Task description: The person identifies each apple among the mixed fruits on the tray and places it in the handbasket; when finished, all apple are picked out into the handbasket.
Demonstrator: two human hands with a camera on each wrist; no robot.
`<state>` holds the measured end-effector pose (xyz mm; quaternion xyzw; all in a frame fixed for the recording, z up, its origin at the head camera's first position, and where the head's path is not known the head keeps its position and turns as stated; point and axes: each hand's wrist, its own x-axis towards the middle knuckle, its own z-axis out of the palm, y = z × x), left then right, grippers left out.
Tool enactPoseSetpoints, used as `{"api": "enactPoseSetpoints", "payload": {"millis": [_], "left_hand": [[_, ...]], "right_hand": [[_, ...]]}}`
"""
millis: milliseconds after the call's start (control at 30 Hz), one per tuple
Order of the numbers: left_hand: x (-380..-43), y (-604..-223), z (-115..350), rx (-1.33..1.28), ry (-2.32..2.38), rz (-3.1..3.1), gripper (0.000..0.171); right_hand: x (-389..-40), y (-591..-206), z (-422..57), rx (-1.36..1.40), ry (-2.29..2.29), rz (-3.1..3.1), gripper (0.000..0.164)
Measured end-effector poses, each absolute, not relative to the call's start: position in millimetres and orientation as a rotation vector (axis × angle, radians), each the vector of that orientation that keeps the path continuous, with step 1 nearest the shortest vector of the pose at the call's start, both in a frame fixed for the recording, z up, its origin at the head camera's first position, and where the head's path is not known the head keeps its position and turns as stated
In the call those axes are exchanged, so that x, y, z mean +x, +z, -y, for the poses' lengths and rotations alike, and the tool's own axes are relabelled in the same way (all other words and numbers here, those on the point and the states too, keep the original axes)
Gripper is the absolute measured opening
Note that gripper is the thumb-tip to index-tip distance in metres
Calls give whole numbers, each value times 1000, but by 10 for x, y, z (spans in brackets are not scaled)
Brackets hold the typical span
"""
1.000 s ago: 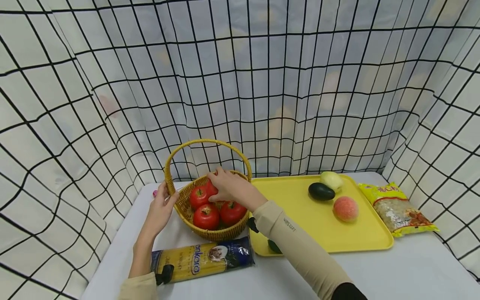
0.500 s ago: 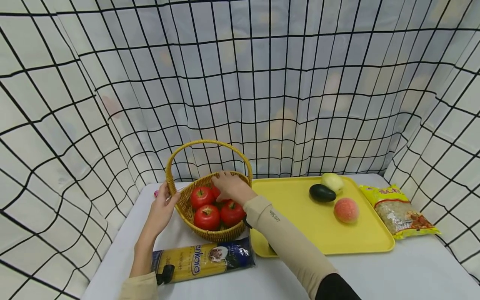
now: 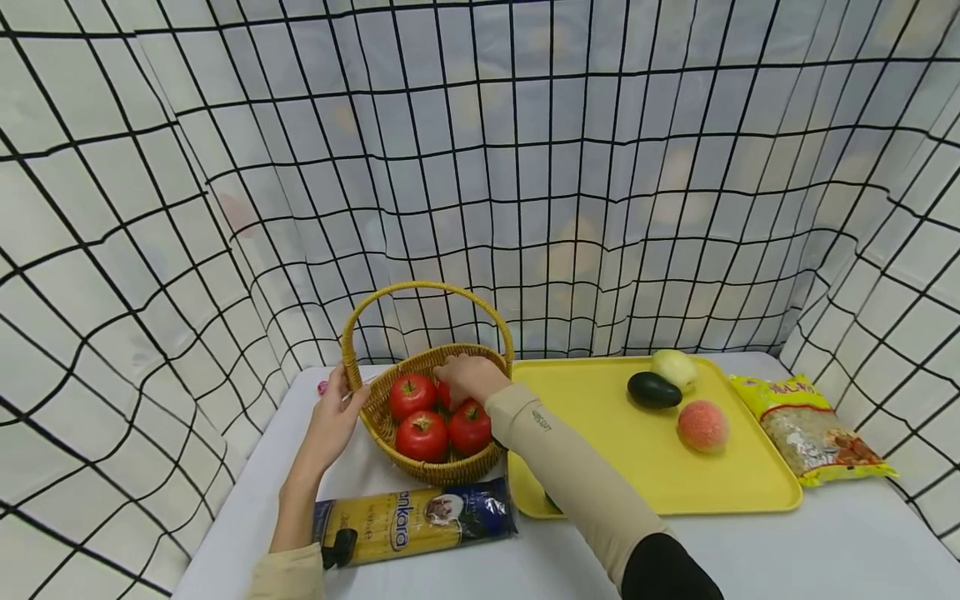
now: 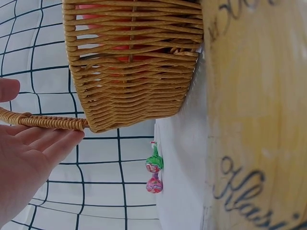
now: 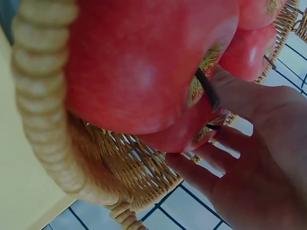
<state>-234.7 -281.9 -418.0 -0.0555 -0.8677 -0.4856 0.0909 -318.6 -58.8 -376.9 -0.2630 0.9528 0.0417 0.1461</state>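
Note:
A wicker basket (image 3: 448, 474) with a tall arched handle holds several red apples. My left hand (image 3: 330, 423) is at the left foot of the handle. In the left wrist view its straight fingers touch the handle (image 4: 53, 122), and the thumb stands apart on the other side. My right hand (image 3: 472, 379) reaches into the back of the basket and holds an apple (image 5: 180, 132) between thumb and fingers. In the right wrist view a nearer apple (image 5: 144, 62) partly covers the held one. From the head view, the hand hides most of it.
A yellow tray (image 3: 600, 467) bears a dark oval fruit or vegetable (image 3: 654, 390), a pale green fruit (image 3: 674, 370) and a peach (image 3: 702, 426). To its right lies a yellow food bag (image 3: 813, 429). A spaghetti pack (image 3: 416, 521) lies before the basket, lollipops (image 4: 154, 167) behind it.
My right hand has moved down and slightly right with the apple, deeper into the basket. The left hand stays at the handle. The whole head view has shifted a little.

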Motion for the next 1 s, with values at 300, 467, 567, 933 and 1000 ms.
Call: {"api": "enactPoseSetpoints", "payload": {"millis": [300,467,567,933,1000], "left_hand": [[-2370,-4178,2808,-170,-1433,2594,72],[-2359,-4194,2812,-165,-1439,2597,73],[-2353,-4198,2809,-162,-1443,2597,73],[-2375,-4210,2834,-167,-1410,2590,71],[-2371,-4206,2839,-167,-1410,2592,71]], "right_hand": [[-3197,-3778,524,-743,70,-2702,70],[-3207,-3823,506,-809,97,-2694,66],[-3203,-3852,514,-851,129,-2696,62],[-3136,-3875,497,-965,168,-2748,60],[-3099,-3868,454,-1000,127,-2750,59]]}}
